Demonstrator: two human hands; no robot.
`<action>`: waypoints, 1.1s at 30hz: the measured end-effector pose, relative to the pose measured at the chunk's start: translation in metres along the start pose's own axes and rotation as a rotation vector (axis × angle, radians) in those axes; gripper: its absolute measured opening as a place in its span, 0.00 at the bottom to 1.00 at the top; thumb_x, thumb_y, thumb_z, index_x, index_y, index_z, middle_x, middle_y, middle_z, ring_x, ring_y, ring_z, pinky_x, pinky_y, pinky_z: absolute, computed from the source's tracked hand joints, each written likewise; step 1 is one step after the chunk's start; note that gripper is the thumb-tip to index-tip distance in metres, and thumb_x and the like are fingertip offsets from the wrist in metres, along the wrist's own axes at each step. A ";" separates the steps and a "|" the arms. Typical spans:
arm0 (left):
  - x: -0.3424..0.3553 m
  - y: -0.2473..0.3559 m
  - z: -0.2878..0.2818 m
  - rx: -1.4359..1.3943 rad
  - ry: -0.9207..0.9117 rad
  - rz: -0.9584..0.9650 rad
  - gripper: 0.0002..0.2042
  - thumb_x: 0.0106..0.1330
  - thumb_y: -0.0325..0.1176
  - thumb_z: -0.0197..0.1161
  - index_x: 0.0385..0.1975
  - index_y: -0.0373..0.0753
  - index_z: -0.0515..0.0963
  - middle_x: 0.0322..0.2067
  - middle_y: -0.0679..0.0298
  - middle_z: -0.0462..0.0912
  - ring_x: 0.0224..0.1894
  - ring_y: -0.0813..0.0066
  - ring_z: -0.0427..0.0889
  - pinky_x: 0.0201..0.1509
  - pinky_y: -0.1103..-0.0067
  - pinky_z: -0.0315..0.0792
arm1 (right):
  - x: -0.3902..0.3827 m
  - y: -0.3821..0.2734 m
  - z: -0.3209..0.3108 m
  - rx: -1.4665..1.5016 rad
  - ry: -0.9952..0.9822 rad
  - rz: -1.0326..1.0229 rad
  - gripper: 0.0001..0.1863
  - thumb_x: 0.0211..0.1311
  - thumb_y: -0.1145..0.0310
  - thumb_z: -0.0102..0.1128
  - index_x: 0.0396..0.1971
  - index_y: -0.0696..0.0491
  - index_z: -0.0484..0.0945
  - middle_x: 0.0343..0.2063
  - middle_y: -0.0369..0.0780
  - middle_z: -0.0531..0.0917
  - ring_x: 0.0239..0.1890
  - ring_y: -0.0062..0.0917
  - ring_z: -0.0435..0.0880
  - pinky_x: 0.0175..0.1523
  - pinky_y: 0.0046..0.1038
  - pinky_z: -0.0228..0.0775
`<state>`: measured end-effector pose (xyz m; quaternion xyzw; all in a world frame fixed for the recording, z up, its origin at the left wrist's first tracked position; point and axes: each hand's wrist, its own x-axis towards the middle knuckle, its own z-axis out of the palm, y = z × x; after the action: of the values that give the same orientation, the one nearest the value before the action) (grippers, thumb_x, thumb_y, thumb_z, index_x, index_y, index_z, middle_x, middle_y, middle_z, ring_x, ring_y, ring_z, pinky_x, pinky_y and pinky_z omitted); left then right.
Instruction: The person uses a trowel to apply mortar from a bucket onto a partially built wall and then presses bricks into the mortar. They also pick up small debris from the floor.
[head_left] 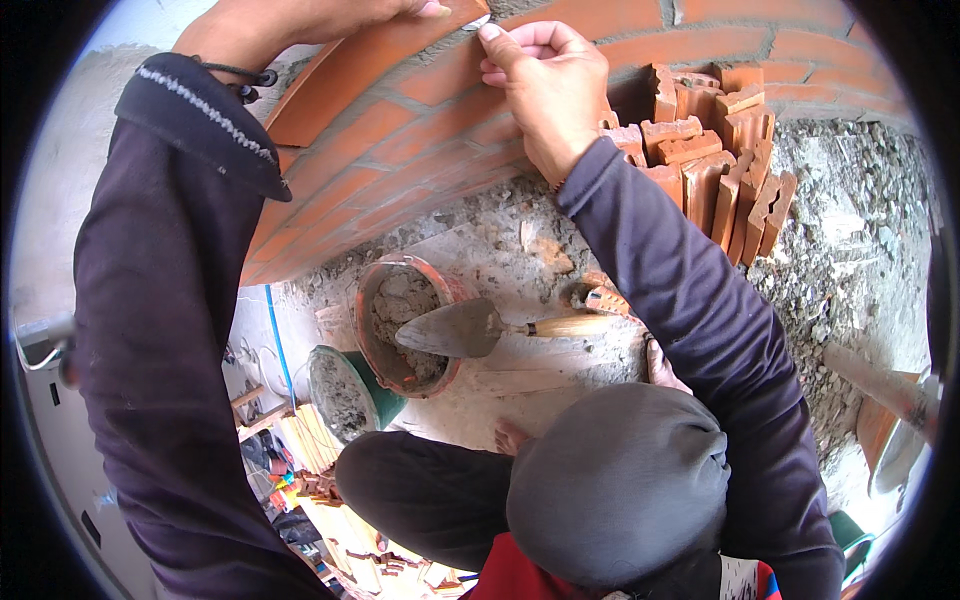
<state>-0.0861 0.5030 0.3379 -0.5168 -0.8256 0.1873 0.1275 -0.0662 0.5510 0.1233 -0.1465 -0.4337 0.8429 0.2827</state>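
Observation:
My left hand [300,18] reaches over the top of a curved brick wall. One fingertip rests against an orange brick [365,70] on the upper course, and the other fingers are cut off by the upper edge. My right hand [550,85] is closed beside that brick's right end, its thumb and fingers pinching a small whitish flat piece [478,22] against the joint. Grey mortar shows between the courses of the brick wall [370,140]. Below, a trowel [460,328] with a wooden handle lies across the rim of a mortar bucket [452,285], untouched by either hand.
Hollow bricks [705,165] are stacked against the wall at right, beside gravelly rubble [840,190]. A green bucket [385,390] stands by the mortar bucket. My bent knee [615,480] is close below. Wood pieces [310,440] and a blue hose [277,335] are at lower left.

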 end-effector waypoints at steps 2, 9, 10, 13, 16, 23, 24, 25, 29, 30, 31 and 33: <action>-0.003 -0.004 -0.004 -0.067 0.009 0.012 0.19 0.48 0.31 0.81 0.39 0.32 0.84 0.34 0.51 0.87 0.39 0.53 0.87 0.48 0.67 0.79 | 0.002 0.003 -0.001 0.059 0.004 -0.040 0.11 0.58 0.68 0.75 0.26 0.58 0.81 0.21 0.37 0.86 0.22 0.16 0.82 0.30 0.22 0.75; -0.012 -0.001 -0.002 -0.194 -0.020 -0.137 0.25 0.45 0.30 0.82 0.45 0.31 0.80 0.37 0.51 0.87 0.43 0.54 0.86 0.51 0.67 0.78 | -0.003 -0.002 -0.002 0.052 -0.033 0.019 0.09 0.62 0.70 0.72 0.28 0.57 0.81 0.21 0.36 0.85 0.23 0.15 0.82 0.30 0.20 0.74; -0.010 -0.003 -0.003 -0.248 -0.056 -0.202 0.26 0.45 0.30 0.82 0.45 0.31 0.80 0.37 0.51 0.87 0.43 0.54 0.86 0.51 0.67 0.78 | -0.003 -0.002 -0.004 0.057 -0.041 0.026 0.09 0.62 0.70 0.72 0.29 0.57 0.81 0.22 0.35 0.85 0.23 0.15 0.82 0.30 0.20 0.74; -0.025 -0.023 0.012 -0.274 0.027 -0.098 0.26 0.46 0.31 0.82 0.46 0.31 0.79 0.40 0.49 0.86 0.45 0.54 0.85 0.52 0.67 0.78 | -0.010 -0.003 -0.005 0.100 -0.072 0.044 0.08 0.63 0.71 0.71 0.30 0.58 0.80 0.23 0.35 0.84 0.23 0.15 0.81 0.30 0.20 0.75; -0.035 -0.024 0.006 -0.177 0.067 -0.022 0.25 0.49 0.29 0.80 0.47 0.31 0.79 0.41 0.48 0.85 0.48 0.54 0.84 0.53 0.67 0.77 | -0.007 -0.007 -0.012 0.081 -0.086 0.028 0.08 0.64 0.71 0.70 0.32 0.58 0.80 0.23 0.35 0.84 0.23 0.15 0.82 0.31 0.19 0.76; -0.102 -0.043 0.014 -0.405 0.203 -0.310 0.17 0.59 0.24 0.67 0.49 0.29 0.77 0.43 0.49 0.84 0.49 0.57 0.84 0.56 0.69 0.75 | -0.027 -0.016 -0.025 0.040 -0.177 0.022 0.06 0.67 0.71 0.67 0.35 0.57 0.81 0.25 0.33 0.83 0.26 0.13 0.80 0.32 0.18 0.75; -0.113 -0.037 0.017 -0.455 0.232 -0.415 0.17 0.61 0.24 0.66 0.50 0.29 0.77 0.45 0.49 0.84 0.50 0.56 0.83 0.58 0.68 0.74 | -0.029 -0.015 -0.029 0.032 -0.186 0.019 0.06 0.67 0.71 0.67 0.35 0.57 0.81 0.25 0.33 0.83 0.26 0.12 0.80 0.32 0.18 0.74; -0.122 -0.034 0.023 -0.504 0.261 -0.522 0.17 0.62 0.25 0.64 0.51 0.29 0.77 0.46 0.48 0.83 0.51 0.55 0.82 0.60 0.67 0.73 | -0.031 -0.014 -0.034 -0.023 -0.201 0.014 0.05 0.69 0.72 0.65 0.36 0.57 0.82 0.25 0.32 0.83 0.26 0.12 0.79 0.33 0.17 0.74; -0.179 -0.058 0.035 -0.298 0.261 -0.569 0.13 0.74 0.32 0.59 0.55 0.38 0.79 0.49 0.64 0.87 0.51 0.74 0.82 0.58 0.77 0.70 | -0.044 -0.014 -0.045 -0.059 -0.253 0.063 0.05 0.70 0.71 0.63 0.36 0.57 0.82 0.25 0.32 0.83 0.26 0.12 0.79 0.33 0.17 0.73; -0.189 -0.059 0.036 -0.312 0.263 -0.629 0.14 0.73 0.31 0.59 0.56 0.38 0.79 0.51 0.64 0.86 0.51 0.75 0.82 0.58 0.78 0.71 | -0.046 -0.013 -0.048 -0.067 -0.260 0.072 0.05 0.70 0.71 0.63 0.37 0.57 0.82 0.25 0.32 0.84 0.26 0.12 0.79 0.33 0.17 0.73; -0.198 -0.058 0.038 -0.326 0.266 -0.689 0.15 0.73 0.30 0.59 0.57 0.38 0.79 0.53 0.64 0.86 0.52 0.76 0.82 0.58 0.79 0.71 | -0.047 -0.012 -0.050 -0.075 -0.267 0.081 0.05 0.70 0.71 0.63 0.37 0.57 0.82 0.25 0.33 0.84 0.26 0.12 0.79 0.33 0.17 0.74; -0.214 -0.054 0.049 -0.334 0.266 -0.744 0.14 0.73 0.31 0.59 0.56 0.39 0.80 0.51 0.65 0.86 0.51 0.77 0.82 0.57 0.79 0.72 | -0.050 -0.007 -0.054 -0.113 -0.272 0.095 0.05 0.70 0.71 0.63 0.37 0.57 0.83 0.26 0.33 0.84 0.26 0.12 0.80 0.33 0.17 0.74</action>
<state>-0.0572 0.2799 0.3141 -0.2167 -0.9511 -0.0760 0.2064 0.0029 0.5597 0.0978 -0.0669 -0.5072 0.8418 0.1725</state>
